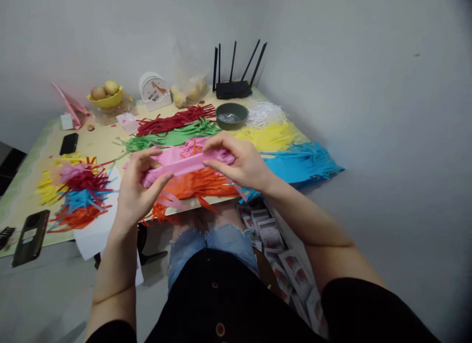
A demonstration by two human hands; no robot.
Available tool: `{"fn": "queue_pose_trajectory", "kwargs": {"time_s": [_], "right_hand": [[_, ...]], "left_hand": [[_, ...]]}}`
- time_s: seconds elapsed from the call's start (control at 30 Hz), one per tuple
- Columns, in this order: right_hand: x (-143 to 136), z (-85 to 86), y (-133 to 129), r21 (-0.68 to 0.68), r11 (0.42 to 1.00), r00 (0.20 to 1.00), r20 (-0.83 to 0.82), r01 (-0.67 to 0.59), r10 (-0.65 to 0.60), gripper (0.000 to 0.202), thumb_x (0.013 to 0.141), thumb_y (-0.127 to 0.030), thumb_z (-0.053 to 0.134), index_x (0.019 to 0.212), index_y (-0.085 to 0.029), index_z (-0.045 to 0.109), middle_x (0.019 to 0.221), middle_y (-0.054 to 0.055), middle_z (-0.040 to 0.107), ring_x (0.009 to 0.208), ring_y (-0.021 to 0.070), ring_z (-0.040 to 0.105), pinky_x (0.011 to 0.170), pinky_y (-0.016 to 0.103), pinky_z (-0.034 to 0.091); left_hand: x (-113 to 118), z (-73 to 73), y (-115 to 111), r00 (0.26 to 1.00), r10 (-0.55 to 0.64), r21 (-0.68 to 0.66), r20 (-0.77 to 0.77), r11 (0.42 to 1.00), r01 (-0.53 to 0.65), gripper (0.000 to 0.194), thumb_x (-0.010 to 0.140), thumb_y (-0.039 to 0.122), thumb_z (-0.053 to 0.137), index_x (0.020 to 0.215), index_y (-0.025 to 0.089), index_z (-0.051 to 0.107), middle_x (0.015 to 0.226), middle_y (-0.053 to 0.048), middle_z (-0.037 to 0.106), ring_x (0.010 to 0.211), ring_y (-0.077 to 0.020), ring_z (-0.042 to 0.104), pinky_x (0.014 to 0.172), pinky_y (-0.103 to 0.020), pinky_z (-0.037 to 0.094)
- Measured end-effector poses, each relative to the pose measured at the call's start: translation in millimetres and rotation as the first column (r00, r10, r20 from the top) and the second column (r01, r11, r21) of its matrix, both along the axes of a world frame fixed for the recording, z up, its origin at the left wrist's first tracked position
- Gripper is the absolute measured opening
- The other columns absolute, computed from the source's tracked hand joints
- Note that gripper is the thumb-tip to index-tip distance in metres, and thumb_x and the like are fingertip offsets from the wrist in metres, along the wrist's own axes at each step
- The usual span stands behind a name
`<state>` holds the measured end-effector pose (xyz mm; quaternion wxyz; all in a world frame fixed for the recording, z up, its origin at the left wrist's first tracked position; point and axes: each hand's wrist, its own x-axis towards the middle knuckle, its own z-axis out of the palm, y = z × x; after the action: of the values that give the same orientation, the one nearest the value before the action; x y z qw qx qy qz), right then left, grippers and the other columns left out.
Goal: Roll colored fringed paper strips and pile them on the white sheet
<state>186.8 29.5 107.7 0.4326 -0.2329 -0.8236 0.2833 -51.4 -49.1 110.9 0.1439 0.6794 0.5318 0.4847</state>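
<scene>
A strip of pink paper is stretched between my two hands above the table's front edge. My left hand pinches its left end between thumb and fingers. At the other end, my right hand grips the pink paper with thumb and fingers closed. Orange fringed paper lies below the strip, with more pink paper partly hidden behind my hands. Green fringe and dark red fringe lie farther back. Yellow fringe and blue fringe are to the right.
Mixed fringe bundles lie left on the table, near two phones. Behind stand a yellow fruit bowl, a green bowl, a black router and white strips. Packets fill a bag below.
</scene>
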Motion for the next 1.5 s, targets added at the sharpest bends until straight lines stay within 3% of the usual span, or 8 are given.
{"fn": "queue_pose_trajectory", "kwargs": {"time_s": [0.1, 0.23, 0.4, 0.67, 0.93, 1.2, 1.33, 1.5], "right_hand": [[0, 0.5, -4, 0.044, 0.996, 0.995, 0.056, 0.078, -0.080, 0.026, 0.091, -0.027, 0.062, 0.115, -0.018, 0.066, 0.118, 0.010, 0.072, 0.106, 0.0217, 0.066, 0.092, 0.034, 0.050], [0, -2.7, -4, -0.047, 0.994, 0.994, 0.027, 0.103, -0.101, 0.013, 0.088, -0.027, 0.065, 0.094, -0.017, 0.068, 0.096, 0.007, 0.073, 0.091, 0.0200, 0.068, 0.084, 0.032, 0.052], [-2, -10.3, -3, -0.313, 0.945, 0.985, -0.167, -0.099, 0.048, 0.017, 0.089, -0.030, 0.066, 0.098, -0.017, 0.071, 0.089, 0.003, 0.071, 0.072, 0.0130, 0.068, 0.069, 0.025, 0.055], [-9, -19.3, 3, -0.487, 0.825, 0.931, -0.344, -0.286, 0.120, 0.019, 0.082, -0.031, 0.070, 0.090, -0.016, 0.079, 0.073, 0.003, 0.073, 0.064, 0.0114, 0.067, 0.062, 0.023, 0.055], [-9, -13.6, -3, -0.248, 0.969, 0.994, -0.111, -0.025, -0.002, 0.022, 0.085, -0.029, 0.068, 0.100, -0.016, 0.077, 0.099, 0.008, 0.077, 0.089, 0.0177, 0.070, 0.080, 0.028, 0.055], [-8, -14.5, -5, -0.118, 0.990, 0.995, -0.047, 0.079, -0.085, 0.007, 0.086, -0.020, 0.065, 0.088, -0.015, 0.071, 0.091, 0.004, 0.076, 0.086, 0.0170, 0.070, 0.082, 0.029, 0.053], [-9, -15.1, -4, -0.364, 0.925, 0.983, -0.175, -0.109, 0.046, 0.012, 0.088, -0.028, 0.067, 0.092, -0.016, 0.070, 0.080, 0.002, 0.073, 0.075, 0.0152, 0.071, 0.072, 0.028, 0.058], [-13, -21.2, -3, -0.473, 0.825, 0.916, -0.381, -0.311, 0.127, 0.024, 0.084, -0.036, 0.075, 0.097, -0.016, 0.078, 0.082, 0.005, 0.076, 0.073, 0.0146, 0.074, 0.072, 0.028, 0.063]], "left_hand": [[0, 3.1, 0, 0.994, 0.014, -0.073, -0.105, 0.997, -0.022, 0.022, 0.083, 0.037, 0.074, 0.093, 0.020, 0.065, 0.083, -0.002, 0.067, 0.076, -0.0158, 0.061, 0.073, -0.027, 0.048], [0, 3.2, -3, 0.999, -0.042, -0.150, 0.030, 0.988, 0.046, 0.025, 0.086, 0.039, 0.071, 0.081, 0.020, 0.056, 0.077, -0.002, 0.068, 0.070, -0.0156, 0.065, 0.067, -0.027, 0.050], [-1, -5.6, -5, 0.905, -0.081, -0.209, 0.417, 0.961, 0.182, 0.023, 0.084, 0.037, 0.074, 0.092, 0.021, 0.060, 0.068, 0.000, 0.068, 0.063, -0.0174, 0.070, 0.067, -0.031, 0.058], [4, -9.0, 1, 0.793, -0.040, -0.169, 0.608, 0.969, 0.178, 0.007, 0.072, 0.023, 0.072, 0.075, 0.017, 0.070, 0.061, -0.001, 0.066, 0.055, -0.0148, 0.064, 0.061, -0.030, 0.056], [3, -13.4, -3, 0.989, 0.009, -0.068, 0.149, 0.998, 0.001, 0.025, 0.084, 0.031, 0.071, 0.069, 0.018, 0.056, 0.066, -0.001, 0.064, 0.059, -0.0117, 0.059, 0.058, -0.023, 0.046], [4, -12.8, -4, 0.995, 0.014, 0.044, -0.098, 0.999, -0.010, 0.015, 0.089, 0.023, 0.068, 0.103, 0.018, 0.068, 0.077, -0.001, 0.072, 0.070, -0.0122, 0.070, 0.069, -0.021, 0.052], [4, -13.7, -5, 0.987, -0.021, -0.044, 0.161, 0.999, 0.029, 0.010, 0.087, 0.026, 0.072, 0.086, 0.017, 0.069, 0.075, -0.003, 0.074, 0.071, -0.0160, 0.074, 0.071, -0.026, 0.058], [4, -19.9, -3, 0.840, -0.022, -0.149, 0.543, 0.981, 0.122, 0.018, 0.080, 0.028, 0.079, 0.094, 0.016, 0.077, 0.074, -0.004, 0.076, 0.065, -0.0195, 0.075, 0.068, -0.032, 0.064]]}}
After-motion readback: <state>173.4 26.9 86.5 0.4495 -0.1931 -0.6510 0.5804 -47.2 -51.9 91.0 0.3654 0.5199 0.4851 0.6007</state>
